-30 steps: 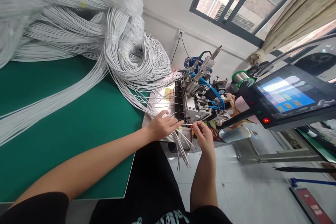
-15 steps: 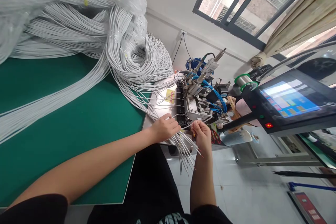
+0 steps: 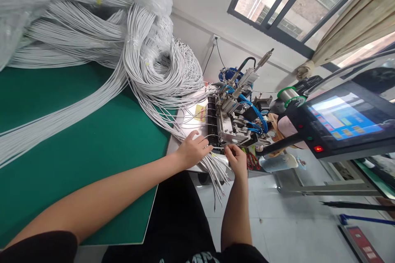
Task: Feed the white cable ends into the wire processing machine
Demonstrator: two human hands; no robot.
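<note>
One slender white cable (image 3: 219, 148) stretches straight, pinched by both left hand (image 3: 194, 151) and right hand (image 3: 237, 161).

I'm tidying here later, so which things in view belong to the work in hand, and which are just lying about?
In the work:
left hand, on the white cables
right hand, pinching a single cable
machine beside them
lit screen, probably

Seemingly apart:
beige curtain
red-topped object, lower right
</note>
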